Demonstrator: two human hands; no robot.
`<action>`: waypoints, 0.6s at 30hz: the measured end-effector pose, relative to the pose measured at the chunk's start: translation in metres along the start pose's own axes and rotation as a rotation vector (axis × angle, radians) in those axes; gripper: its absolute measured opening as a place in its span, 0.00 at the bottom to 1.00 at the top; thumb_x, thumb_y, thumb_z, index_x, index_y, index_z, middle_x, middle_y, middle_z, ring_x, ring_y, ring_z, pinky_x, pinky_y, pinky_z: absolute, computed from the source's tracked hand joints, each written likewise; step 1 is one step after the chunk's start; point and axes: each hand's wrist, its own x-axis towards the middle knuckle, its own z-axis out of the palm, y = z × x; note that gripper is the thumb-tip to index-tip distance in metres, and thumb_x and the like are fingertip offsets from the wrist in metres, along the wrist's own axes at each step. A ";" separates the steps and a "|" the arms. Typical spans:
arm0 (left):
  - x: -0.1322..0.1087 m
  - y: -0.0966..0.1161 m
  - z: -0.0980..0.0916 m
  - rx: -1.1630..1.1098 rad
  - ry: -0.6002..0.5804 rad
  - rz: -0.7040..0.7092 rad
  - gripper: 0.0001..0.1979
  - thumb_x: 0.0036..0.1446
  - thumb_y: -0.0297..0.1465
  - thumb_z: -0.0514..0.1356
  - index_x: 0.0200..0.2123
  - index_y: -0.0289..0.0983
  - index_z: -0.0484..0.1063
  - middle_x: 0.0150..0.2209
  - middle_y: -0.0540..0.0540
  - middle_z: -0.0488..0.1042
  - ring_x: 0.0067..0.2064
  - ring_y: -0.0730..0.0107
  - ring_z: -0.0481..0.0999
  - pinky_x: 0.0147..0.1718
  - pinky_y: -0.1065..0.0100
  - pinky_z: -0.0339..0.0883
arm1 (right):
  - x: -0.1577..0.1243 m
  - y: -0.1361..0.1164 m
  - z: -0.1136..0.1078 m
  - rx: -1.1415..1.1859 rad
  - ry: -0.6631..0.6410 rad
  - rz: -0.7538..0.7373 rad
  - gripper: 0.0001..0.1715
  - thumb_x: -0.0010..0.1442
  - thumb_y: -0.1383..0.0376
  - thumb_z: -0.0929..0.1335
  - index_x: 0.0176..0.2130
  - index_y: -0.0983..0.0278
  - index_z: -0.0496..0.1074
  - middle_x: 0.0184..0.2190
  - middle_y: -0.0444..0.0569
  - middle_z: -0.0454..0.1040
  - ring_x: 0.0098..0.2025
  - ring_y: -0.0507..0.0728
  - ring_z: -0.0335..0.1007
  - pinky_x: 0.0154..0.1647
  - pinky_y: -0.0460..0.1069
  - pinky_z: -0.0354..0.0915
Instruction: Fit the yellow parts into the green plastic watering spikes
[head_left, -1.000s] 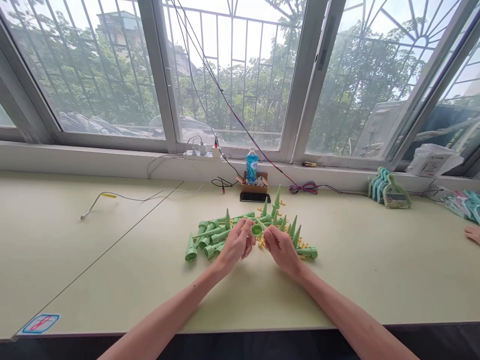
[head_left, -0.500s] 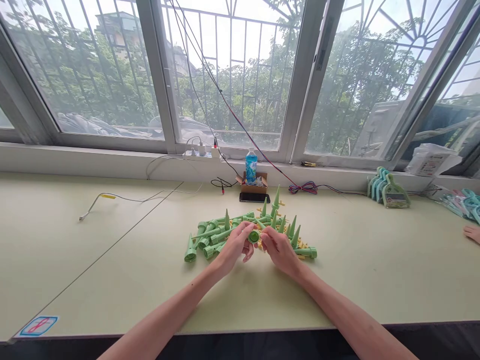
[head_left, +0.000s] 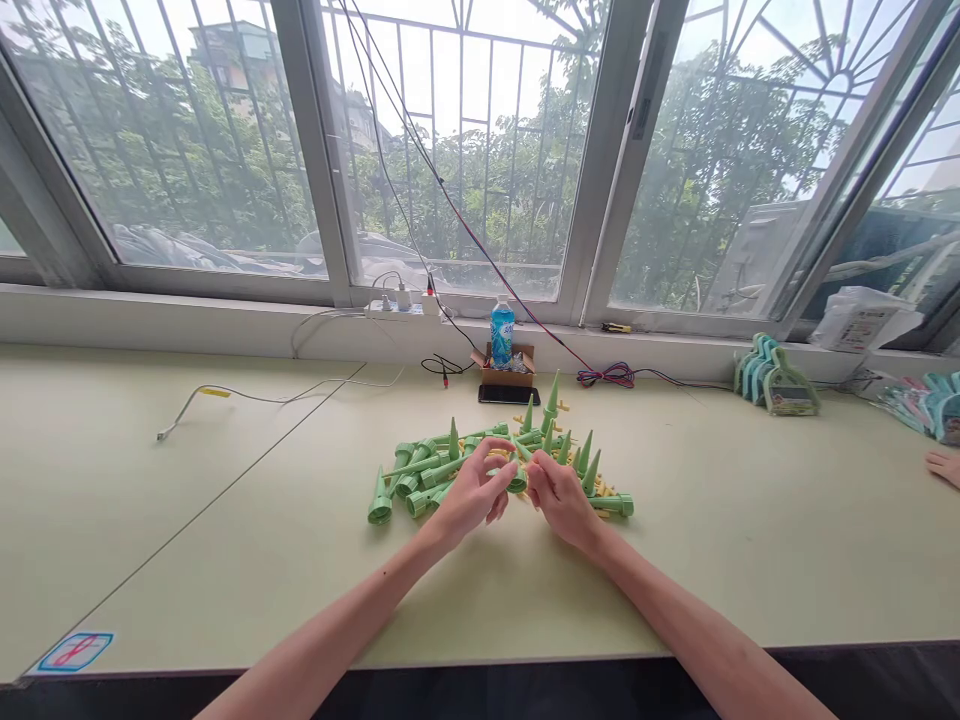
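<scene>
A green plastic watering spike (head_left: 517, 482) is between my hands, its wide round end turned low and towards me. My left hand (head_left: 474, 488) curves round its left side, the thumb at the spike and the index finger bent above it. From the right, my right hand (head_left: 556, 496) pinches the spike with closed fingers; its exact hold is partly hidden. Behind and beside my hands lies a pile of similar green spikes (head_left: 420, 465), some standing point up. Small yellow plastic pieces (head_left: 604, 490) lie among those on the right.
A phone (head_left: 509, 395) lies before a small cardboard box (head_left: 508, 377) and a blue-labelled bottle (head_left: 502, 335). Cables (head_left: 607, 375) run along the sill. Green hanger-shaped items (head_left: 780, 380) stand at right; another person's hand (head_left: 943, 466) rests at the right edge.
The spike has tilted, its round end turning from facing me to lower down and slightly right. My left index finger has lifted and straightened a little; my right hand has barely moved.
</scene>
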 end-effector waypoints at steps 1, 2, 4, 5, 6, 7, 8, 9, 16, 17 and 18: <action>0.000 -0.002 0.000 0.015 -0.005 0.024 0.18 0.61 0.44 0.58 0.47 0.41 0.60 0.34 0.53 0.67 0.15 0.86 0.61 0.13 0.77 0.53 | 0.000 0.001 0.000 0.003 0.010 0.004 0.23 0.71 0.52 0.56 0.27 0.60 0.53 0.17 0.38 0.59 0.19 0.49 0.53 0.22 0.46 0.54; 0.000 -0.003 0.000 0.027 -0.010 0.049 0.18 0.60 0.44 0.59 0.48 0.41 0.60 0.35 0.53 0.67 0.16 0.86 0.62 0.13 0.77 0.53 | 0.000 0.001 0.001 0.006 0.019 0.008 0.24 0.71 0.51 0.56 0.26 0.60 0.53 0.16 0.38 0.58 0.18 0.49 0.52 0.21 0.46 0.54; -0.001 -0.006 0.000 0.045 -0.019 0.096 0.20 0.60 0.43 0.59 0.50 0.42 0.59 0.37 0.51 0.67 0.17 0.87 0.62 0.15 0.78 0.56 | 0.001 0.001 0.001 0.013 0.039 0.019 0.25 0.70 0.50 0.56 0.25 0.60 0.53 0.16 0.39 0.58 0.18 0.49 0.52 0.20 0.46 0.53; -0.001 -0.008 0.000 0.055 -0.026 0.114 0.20 0.60 0.42 0.60 0.51 0.43 0.58 0.38 0.51 0.68 0.18 0.86 0.63 0.15 0.78 0.57 | 0.001 0.001 0.001 0.015 0.051 0.026 0.26 0.70 0.50 0.56 0.24 0.60 0.54 0.15 0.39 0.58 0.18 0.49 0.52 0.20 0.46 0.53; -0.001 -0.009 0.000 0.069 -0.034 0.128 0.21 0.60 0.42 0.60 0.52 0.43 0.57 0.40 0.50 0.68 0.19 0.86 0.63 0.16 0.78 0.58 | 0.001 0.000 0.001 0.016 0.062 0.031 0.27 0.70 0.50 0.56 0.24 0.60 0.54 0.15 0.40 0.58 0.17 0.50 0.52 0.20 0.47 0.53; -0.001 -0.009 0.000 0.084 -0.041 0.138 0.21 0.61 0.41 0.59 0.53 0.43 0.57 0.41 0.49 0.69 0.19 0.86 0.64 0.16 0.78 0.59 | 0.002 0.000 0.002 0.015 0.073 0.035 0.28 0.70 0.49 0.56 0.23 0.60 0.55 0.15 0.40 0.58 0.17 0.50 0.52 0.19 0.47 0.53; -0.001 -0.010 0.000 0.101 -0.043 0.146 0.22 0.61 0.41 0.59 0.54 0.44 0.56 0.42 0.48 0.69 0.20 0.85 0.64 0.17 0.77 0.59 | 0.002 -0.001 0.002 0.013 0.083 0.038 0.29 0.70 0.49 0.56 0.22 0.60 0.55 0.15 0.40 0.58 0.17 0.50 0.53 0.19 0.47 0.53; -0.002 -0.010 0.000 0.119 -0.042 0.152 0.22 0.61 0.40 0.59 0.55 0.44 0.56 0.43 0.47 0.69 0.20 0.85 0.65 0.17 0.78 0.59 | 0.002 -0.001 0.002 0.008 0.091 0.041 0.30 0.70 0.49 0.55 0.21 0.60 0.55 0.14 0.41 0.58 0.17 0.50 0.53 0.19 0.47 0.52; -0.001 -0.010 0.003 0.187 0.008 0.179 0.22 0.62 0.40 0.57 0.56 0.45 0.55 0.49 0.44 0.69 0.19 0.85 0.66 0.16 0.76 0.62 | 0.002 -0.003 0.003 -0.014 0.111 0.025 0.29 0.70 0.49 0.55 0.23 0.60 0.58 0.14 0.41 0.60 0.17 0.51 0.55 0.21 0.47 0.54; 0.000 -0.010 0.003 0.191 0.030 0.176 0.20 0.63 0.41 0.56 0.55 0.44 0.56 0.49 0.44 0.69 0.19 0.85 0.66 0.16 0.76 0.61 | 0.002 -0.003 0.003 -0.009 0.108 0.020 0.28 0.71 0.50 0.55 0.23 0.60 0.57 0.15 0.41 0.60 0.17 0.51 0.56 0.21 0.47 0.55; 0.000 -0.010 0.004 0.192 0.058 0.170 0.19 0.64 0.42 0.54 0.54 0.43 0.57 0.49 0.44 0.69 0.18 0.85 0.66 0.15 0.76 0.61 | 0.002 -0.003 0.002 -0.007 0.108 0.013 0.28 0.71 0.50 0.55 0.23 0.60 0.57 0.16 0.41 0.60 0.18 0.51 0.56 0.22 0.47 0.55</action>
